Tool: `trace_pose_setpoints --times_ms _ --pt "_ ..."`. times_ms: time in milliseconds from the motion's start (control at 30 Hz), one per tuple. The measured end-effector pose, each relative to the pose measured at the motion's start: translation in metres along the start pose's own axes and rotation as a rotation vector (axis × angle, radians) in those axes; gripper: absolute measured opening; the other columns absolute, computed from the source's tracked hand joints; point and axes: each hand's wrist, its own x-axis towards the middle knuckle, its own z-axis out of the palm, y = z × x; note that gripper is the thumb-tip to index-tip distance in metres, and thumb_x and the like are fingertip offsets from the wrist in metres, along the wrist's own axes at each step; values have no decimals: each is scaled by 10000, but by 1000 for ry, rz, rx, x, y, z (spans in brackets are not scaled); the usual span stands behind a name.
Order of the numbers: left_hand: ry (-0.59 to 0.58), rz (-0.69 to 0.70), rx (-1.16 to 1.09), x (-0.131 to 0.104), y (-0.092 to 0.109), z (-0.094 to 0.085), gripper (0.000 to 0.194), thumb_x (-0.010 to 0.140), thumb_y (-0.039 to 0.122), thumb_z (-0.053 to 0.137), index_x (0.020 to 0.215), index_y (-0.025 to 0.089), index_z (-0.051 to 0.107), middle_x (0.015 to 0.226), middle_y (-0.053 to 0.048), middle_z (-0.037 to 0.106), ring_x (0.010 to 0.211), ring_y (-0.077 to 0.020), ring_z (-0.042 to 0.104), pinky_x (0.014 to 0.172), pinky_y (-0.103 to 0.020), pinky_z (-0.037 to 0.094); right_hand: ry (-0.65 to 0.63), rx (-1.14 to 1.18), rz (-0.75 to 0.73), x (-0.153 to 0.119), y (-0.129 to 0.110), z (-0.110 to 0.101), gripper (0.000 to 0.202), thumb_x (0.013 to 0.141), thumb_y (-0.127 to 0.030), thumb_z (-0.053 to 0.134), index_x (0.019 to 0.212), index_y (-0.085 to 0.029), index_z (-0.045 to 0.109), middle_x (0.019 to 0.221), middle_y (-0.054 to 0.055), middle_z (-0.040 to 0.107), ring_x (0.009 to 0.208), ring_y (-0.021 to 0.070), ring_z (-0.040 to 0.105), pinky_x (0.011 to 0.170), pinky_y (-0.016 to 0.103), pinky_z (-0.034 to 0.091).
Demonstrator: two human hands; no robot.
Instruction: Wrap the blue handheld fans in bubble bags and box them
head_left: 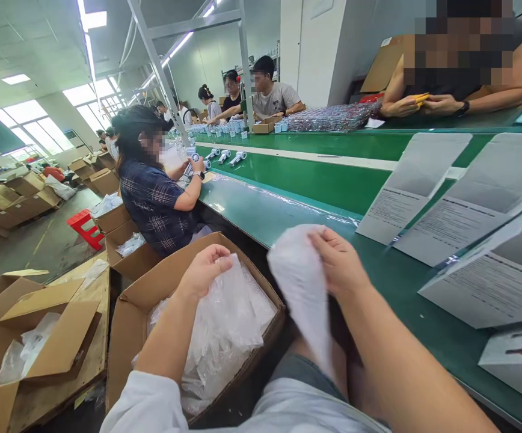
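Note:
My right hand [338, 260] pinches the top edge of a translucent white plastic bag [297, 273], which hangs down above my lap, its lower end blurred. My left hand [207, 270] is over an open cardboard box [125, 337] beside my legs. Its thumb and fingers close on the corner of another translucent plastic bag [238, 300]. More of these bags [207, 367] lie in a loose heap in that box. Whether the bags contain anything, I cannot tell.
White printed cartons [450, 225] stand on the green workbench [387, 282] to my right. A co-worker [157, 180] handles a light-coloured device ahead on the left. Across the conveyor [283, 171], another person [459, 78] leans on the table. Open cardboard boxes [58, 355] lie at left near a red stool [85, 228].

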Motion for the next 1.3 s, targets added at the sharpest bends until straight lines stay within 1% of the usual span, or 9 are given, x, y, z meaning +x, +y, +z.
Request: trace_pose_setpoints --times_ms 100,267,500,633,833,967,1133,1233,1300 --pt "-98 -34 -143 5 9 -2 494 526 232 869 954 163 633 909 -28 629 832 -137 595 752 -258 460 -295 32 137 -9 -10 -14 240 691 -420 763 733 -231 621 726 0 627 507 113 484 476 258 393" --pt "-54 27 -91 3 16 26 421 600 184 808 945 179 567 801 -1 657 712 -128 632 696 -262 479 -638 -237 10 -21 8 12 241 774 -441 699 770 -203 663 1115 70 637 921 204 600 775 339 478" --pt "122 225 -41 -15 13 11 472 639 334 825 1019 203 579 832 -26 699 781 -163 650 700 -275 489 -347 -483 -262 -17 25 11 205 870 -420 581 879 -229 656 918 42 683 854 197 608 797 336 469" --pt "-118 187 -184 -15 -17 2 766 490 532 865 1135 205 614 1109 -91 675 1013 -259 624 837 -346 494 -345 -442 -293 -17 24 6 208 867 -432 587 888 -240 664 928 47 690 890 205 614 841 355 468" --pt "-114 209 242 -24 -35 33 292 827 447 631 961 202 716 1007 -73 712 1025 -271 620 950 -407 448 -496 -285 -63 -23 14 20 273 773 -488 669 819 -219 660 1127 69 644 910 222 604 750 341 477" --pt "-84 236 -7 -27 -47 55 473 736 415 731 1157 223 631 1142 -65 670 1063 -260 602 936 -373 463 -148 -262 -64 -11 21 31 247 754 -455 658 860 -239 606 736 -20 594 637 150 501 604 276 393" --pt "-154 -122 -107 -47 -101 72 305 705 377 728 928 173 687 699 -26 665 583 -149 589 550 -268 445 157 -412 -238 25 39 39 182 790 -384 573 880 -225 568 738 -22 538 659 147 455 634 277 366" --pt "-334 -375 -52 -61 -119 55 255 663 354 746 777 143 658 611 -18 627 459 -104 523 453 -231 328 156 -447 -221 47 53 40 191 775 -379 552 887 -224 549 764 -19 532 706 157 459 687 288 375" --pt "-246 -399 -120 -62 -118 38 331 602 353 794 801 143 634 718 -43 655 582 -125 586 508 -226 379 157 -427 -163 56 67 42 222 757 -404 543 892 -228 526 767 -22 525 712 160 461 684 287 379"
